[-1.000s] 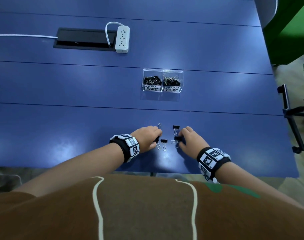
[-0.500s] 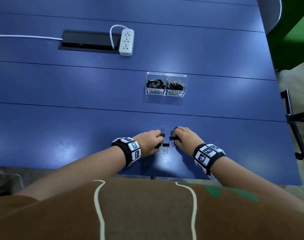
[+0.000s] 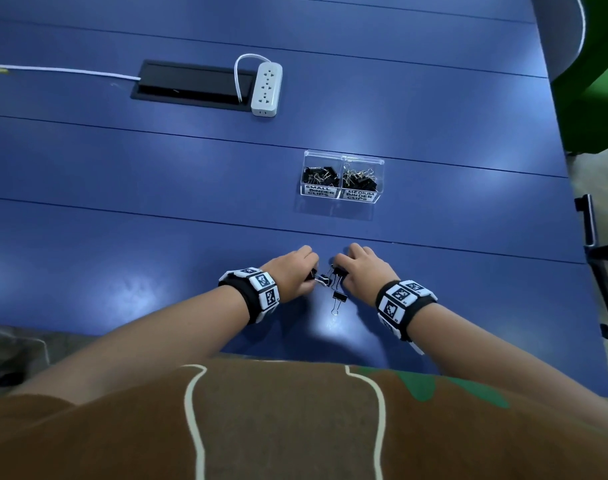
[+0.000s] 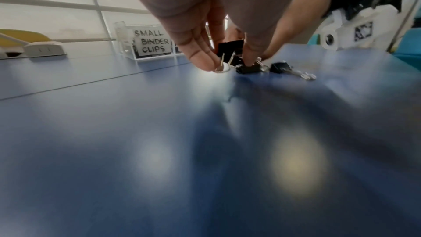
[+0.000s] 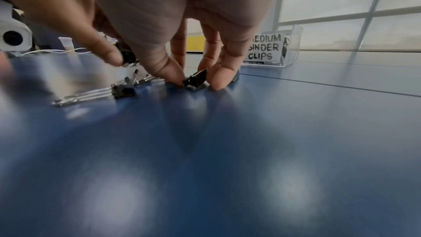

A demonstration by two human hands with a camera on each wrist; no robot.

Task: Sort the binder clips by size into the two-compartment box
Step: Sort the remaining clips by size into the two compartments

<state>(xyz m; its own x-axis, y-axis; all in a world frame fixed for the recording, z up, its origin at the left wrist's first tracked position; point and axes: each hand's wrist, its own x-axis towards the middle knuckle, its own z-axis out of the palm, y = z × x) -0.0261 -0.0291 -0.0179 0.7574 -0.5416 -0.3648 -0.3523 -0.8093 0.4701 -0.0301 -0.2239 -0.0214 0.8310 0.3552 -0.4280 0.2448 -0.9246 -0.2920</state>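
Note:
Both hands are low over the near edge of the blue table (image 3: 157,237), almost meeting. My left hand (image 3: 309,273) pinches a black binder clip (image 4: 230,47) by its wire handles, with the black body up; a second clip (image 4: 248,69) lies under its fingertip. My right hand (image 3: 342,266) has its fingertips closed on another black clip (image 5: 196,78) on the table. One loose clip (image 3: 339,299) lies just nearer me, between the wrists. The clear two-compartment box (image 3: 342,157) stands farther back. Its labels read SMALL BINDER CLIPS on the left and MEDIUM BINDER CLIPS on the right, and both sides hold clips.
A white power strip (image 3: 267,88) and a black cable slot (image 3: 191,83) lie at the back left, with a white cord running off left. A chair armrest (image 3: 588,220) stands past the table's right edge.
Both hands have closed in on the cluster of clips. The left hand has raised one clip by its handles. The head view has shifted, so the box sits farther right in the frame.

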